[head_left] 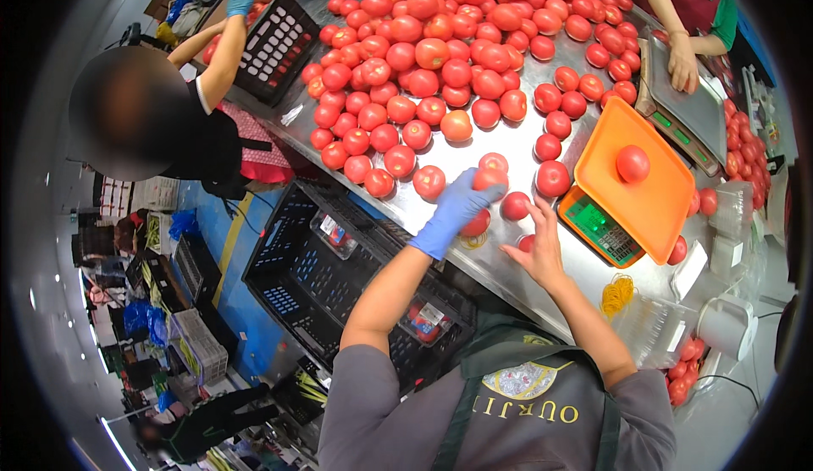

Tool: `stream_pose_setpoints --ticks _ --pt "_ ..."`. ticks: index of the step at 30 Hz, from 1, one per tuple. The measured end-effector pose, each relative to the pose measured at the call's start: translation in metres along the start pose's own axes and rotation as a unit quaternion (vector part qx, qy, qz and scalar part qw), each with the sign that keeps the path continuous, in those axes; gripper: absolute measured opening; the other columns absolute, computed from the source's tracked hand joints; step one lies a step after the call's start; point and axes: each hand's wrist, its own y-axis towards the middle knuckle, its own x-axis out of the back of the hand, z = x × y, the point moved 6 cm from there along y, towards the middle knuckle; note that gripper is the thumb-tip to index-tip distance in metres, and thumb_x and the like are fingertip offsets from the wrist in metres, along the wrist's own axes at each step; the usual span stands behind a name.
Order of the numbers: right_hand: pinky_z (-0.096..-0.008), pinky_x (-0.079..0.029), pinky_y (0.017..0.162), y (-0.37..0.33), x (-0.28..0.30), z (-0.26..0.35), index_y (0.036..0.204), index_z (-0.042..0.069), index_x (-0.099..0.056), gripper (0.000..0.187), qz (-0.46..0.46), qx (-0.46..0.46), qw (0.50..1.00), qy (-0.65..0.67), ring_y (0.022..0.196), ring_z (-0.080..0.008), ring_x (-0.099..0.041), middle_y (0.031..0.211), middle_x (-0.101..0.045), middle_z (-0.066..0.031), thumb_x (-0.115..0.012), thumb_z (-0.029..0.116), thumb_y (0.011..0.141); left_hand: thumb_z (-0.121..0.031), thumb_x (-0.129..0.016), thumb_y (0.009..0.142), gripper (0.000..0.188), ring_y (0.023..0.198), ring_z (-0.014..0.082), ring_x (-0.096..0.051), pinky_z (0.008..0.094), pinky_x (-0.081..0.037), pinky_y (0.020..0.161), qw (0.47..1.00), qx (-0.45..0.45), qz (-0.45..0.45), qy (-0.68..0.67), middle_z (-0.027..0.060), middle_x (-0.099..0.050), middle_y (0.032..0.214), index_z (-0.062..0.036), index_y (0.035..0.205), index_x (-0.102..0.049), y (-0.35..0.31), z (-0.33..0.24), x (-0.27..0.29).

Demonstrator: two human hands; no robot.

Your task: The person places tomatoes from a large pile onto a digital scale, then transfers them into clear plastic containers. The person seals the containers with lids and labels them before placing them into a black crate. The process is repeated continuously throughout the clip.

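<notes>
My left hand (461, 204), in a blue glove, has its fingers wrapped round a red tomato (491, 174) near the front edge of the metal table. Another tomato (476, 222) sits just under that hand. To the right, my bare right hand (540, 246) has thumb and fingers apart. Close by its fingertips is a tomato (514, 206), and one more (526, 243) shows partly between thumb and fingers. An orange scale (593, 162) stands right of my right hand, with a single tomato (633, 163) on its tray.
A large tomato heap (440, 30) covers the table's far side. Yellow rubber bands (617, 295) and clear plastic boxes (652, 331) lie at the right. A black crate (296, 276) holding packed boxes stands at the left. Co-workers stand at far left and far right, one beside another scale (690, 115).
</notes>
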Motion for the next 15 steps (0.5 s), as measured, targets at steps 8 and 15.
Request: stream_pose_setpoints --ticks 8,15 --pt "-0.0391 -0.044 0.094 0.039 0.057 0.006 0.123 0.005 -0.047 0.066 -0.104 0.028 0.994 -0.028 0.109 -0.0314 -0.051 0.117 -0.049 -0.0154 -0.080 0.011 0.066 -0.016 -0.070 0.084 0.053 0.113 0.0204 -0.056 0.0332 -0.046 0.095 0.970 -0.156 -0.167 0.080 0.0123 -0.059 0.124 -0.0006 0.131 -0.051 0.006 -0.010 0.081" --pt "-0.0388 -0.044 0.094 0.001 0.244 -0.133 0.125 0.001 -0.049 0.060 -0.283 -0.175 0.926 -0.179 0.107 -0.0278 -0.057 0.119 -0.055 -0.0172 -0.075 0.026 0.077 -0.027 -0.069 0.074 0.066 0.086 0.0358 -0.062 0.0460 -0.051 0.071 0.766 -0.133 -0.201 0.595 0.0210 -0.059 0.100 -0.0046 0.132 -0.045 0.004 -0.004 0.139"
